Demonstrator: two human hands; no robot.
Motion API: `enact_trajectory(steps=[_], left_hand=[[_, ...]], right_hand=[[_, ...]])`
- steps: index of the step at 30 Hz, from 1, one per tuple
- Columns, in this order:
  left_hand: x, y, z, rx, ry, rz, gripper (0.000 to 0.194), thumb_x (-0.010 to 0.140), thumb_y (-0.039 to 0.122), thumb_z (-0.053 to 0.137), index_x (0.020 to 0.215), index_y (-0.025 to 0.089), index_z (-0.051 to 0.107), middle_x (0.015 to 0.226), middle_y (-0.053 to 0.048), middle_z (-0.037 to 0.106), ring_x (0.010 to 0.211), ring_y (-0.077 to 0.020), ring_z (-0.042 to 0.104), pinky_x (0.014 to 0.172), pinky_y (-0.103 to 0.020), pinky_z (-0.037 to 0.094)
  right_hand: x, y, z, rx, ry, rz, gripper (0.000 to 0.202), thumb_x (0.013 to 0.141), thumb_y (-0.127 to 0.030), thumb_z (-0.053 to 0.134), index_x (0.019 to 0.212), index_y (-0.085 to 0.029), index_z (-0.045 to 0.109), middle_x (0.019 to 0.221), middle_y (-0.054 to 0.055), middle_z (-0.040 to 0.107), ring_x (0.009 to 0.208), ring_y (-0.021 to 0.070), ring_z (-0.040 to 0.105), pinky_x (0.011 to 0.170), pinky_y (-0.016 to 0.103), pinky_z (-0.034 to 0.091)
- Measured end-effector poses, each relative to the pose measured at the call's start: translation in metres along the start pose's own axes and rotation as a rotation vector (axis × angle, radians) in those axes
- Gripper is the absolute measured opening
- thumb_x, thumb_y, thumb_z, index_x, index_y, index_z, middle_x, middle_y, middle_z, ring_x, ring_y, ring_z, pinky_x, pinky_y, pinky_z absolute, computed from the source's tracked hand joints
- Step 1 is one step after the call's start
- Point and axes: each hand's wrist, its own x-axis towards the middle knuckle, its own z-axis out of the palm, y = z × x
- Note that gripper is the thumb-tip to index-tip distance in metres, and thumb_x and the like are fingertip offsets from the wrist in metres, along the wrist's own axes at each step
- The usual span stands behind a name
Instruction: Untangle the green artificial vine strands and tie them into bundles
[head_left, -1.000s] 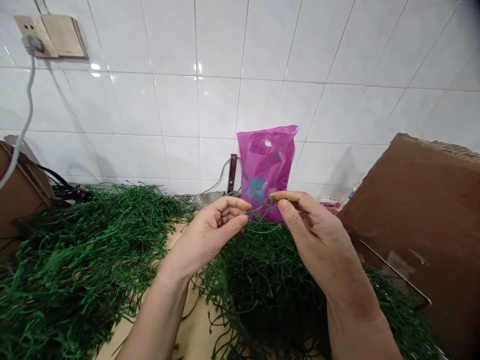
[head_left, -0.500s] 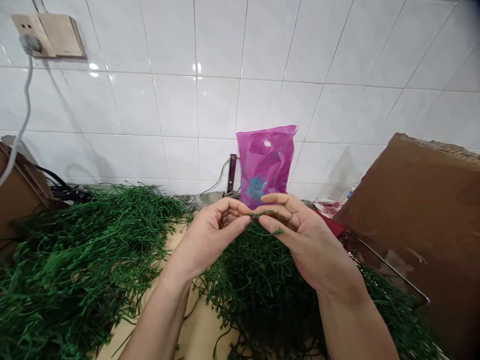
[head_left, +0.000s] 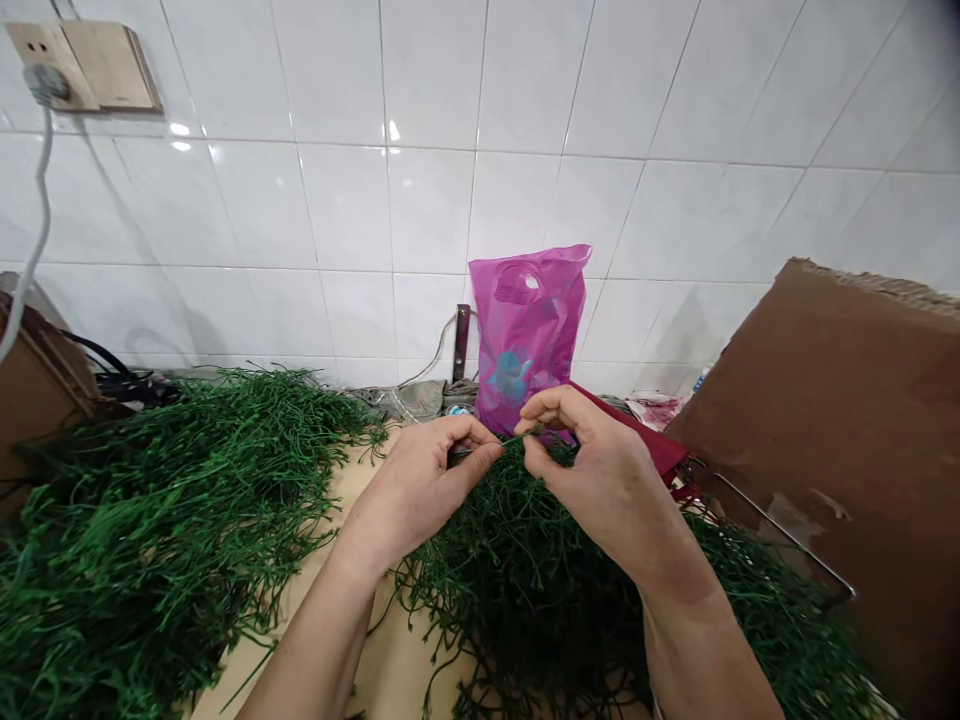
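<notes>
My left hand pinches one end of a thin green strand between thumb and fingers. To its right, my right hand is closed on the strand's other part, with thumb and index finger bent together. The strand spans the small gap between the hands. Below them lies a dark green heap of stringy strands, partly covered by my forearms. Another green heap fills the left side of the table.
A purple plastic bag stands against the white tiled wall. Brown cardboard leans at the right, near a metal rod and red material. Another cardboard box is at the left, below a plugged socket. The tabletop is beige.
My right hand's fingers have closed in from a more spread pose onto the strand. The strand now looks straighter between my hands. The view has shifted slightly.
</notes>
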Motion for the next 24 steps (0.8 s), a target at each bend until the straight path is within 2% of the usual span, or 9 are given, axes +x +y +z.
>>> enact_trajectory(steps=[6,9,10,11,13,16,18,21,24], left_hand=[[0.001,0.004,0.002,-0.088,0.002,0.036,0.021,0.094,0.033,0.053,0.08,0.019,0.06,0.073,0.003,0.055,0.071,-0.013,0.047,0.067,-0.027,0.035],[-0.003,0.007,-0.007,-0.196,-0.025,0.039,0.022,0.093,0.035,0.055,0.079,0.019,0.059,0.074,0.002,0.053,0.072,-0.0132,0.045,0.068,-0.027,0.035],[-0.005,0.008,-0.011,-0.232,-0.021,0.033,0.023,0.093,0.036,0.056,0.079,0.019,0.059,0.075,0.002,0.051,0.072,-0.0132,0.044,0.067,-0.027,0.035],[-0.007,0.009,-0.014,-0.259,-0.012,0.021,0.023,0.093,0.038,0.056,0.08,0.019,0.058,0.075,0.002,0.05,0.072,-0.0132,0.044,0.067,-0.027,0.034],[-0.009,0.011,-0.018,-0.279,0.017,-0.01,0.024,0.092,0.039,0.056,0.08,0.019,0.058,0.075,0.002,0.048,0.072,-0.0133,0.041,0.065,-0.026,0.033],[-0.008,0.01,-0.015,-0.25,0.034,-0.054,0.023,0.091,0.038,0.056,0.077,0.019,0.057,0.074,0.002,0.046,0.071,-0.0135,0.04,0.064,-0.027,0.032],[-0.005,0.008,-0.011,-0.224,0.051,-0.076,0.024,0.09,0.037,0.056,0.076,0.019,0.056,0.072,0.003,0.045,0.07,-0.0134,0.04,0.065,-0.027,0.031],[-0.003,0.006,-0.007,-0.206,0.055,-0.081,0.024,0.09,0.037,0.055,0.076,0.018,0.056,0.071,0.004,0.044,0.069,-0.013,0.039,0.064,-0.027,0.031],[-0.002,0.004,-0.005,-0.195,0.044,-0.063,0.024,0.091,0.038,0.054,0.079,0.018,0.058,0.07,0.004,0.045,0.068,-0.0128,0.039,0.063,-0.027,0.031]], right_hand=[[0.006,0.009,0.008,0.179,0.147,0.081,0.016,0.073,-0.013,0.054,0.085,-0.023,0.055,0.081,0.0,0.063,0.074,0.0148,0.062,0.069,0.029,0.049],[0.012,0.031,-0.004,0.192,0.285,0.198,0.009,0.072,-0.019,0.058,0.08,-0.023,0.056,0.073,0.0,0.062,0.066,0.0149,0.058,0.062,0.029,0.047],[0.013,0.039,-0.012,0.187,0.295,0.226,0.009,0.071,-0.02,0.059,0.079,-0.023,0.055,0.071,0.0,0.061,0.064,0.0152,0.058,0.061,0.029,0.047],[0.014,0.044,-0.02,0.186,0.28,0.242,0.007,0.071,-0.021,0.059,0.078,-0.022,0.056,0.07,0.001,0.062,0.065,0.0161,0.059,0.06,0.029,0.047],[0.012,0.047,-0.034,0.156,0.153,0.265,0.008,0.074,-0.023,0.058,0.081,-0.021,0.062,0.077,0.005,0.068,0.072,0.019,0.064,0.065,0.031,0.049],[0.006,0.032,-0.04,0.052,0.049,0.243,0.016,0.081,-0.027,0.057,0.093,-0.021,0.067,0.095,0.007,0.072,0.086,0.0218,0.066,0.077,0.036,0.05],[0.002,0.016,-0.035,0.072,0.032,0.19,0.017,0.086,-0.032,0.059,0.098,-0.023,0.067,0.102,0.006,0.073,0.093,0.0219,0.066,0.085,0.037,0.05],[-0.001,-0.001,-0.019,0.25,-0.074,0.15,0.022,0.086,-0.036,0.066,0.104,-0.024,0.062,0.107,0.004,0.073,0.103,0.0206,0.067,0.092,0.034,0.049],[-0.001,-0.005,-0.006,0.32,-0.126,0.193,0.024,0.085,-0.032,0.069,0.103,-0.023,0.057,0.098,0.003,0.074,0.096,0.0189,0.068,0.089,0.033,0.05]])
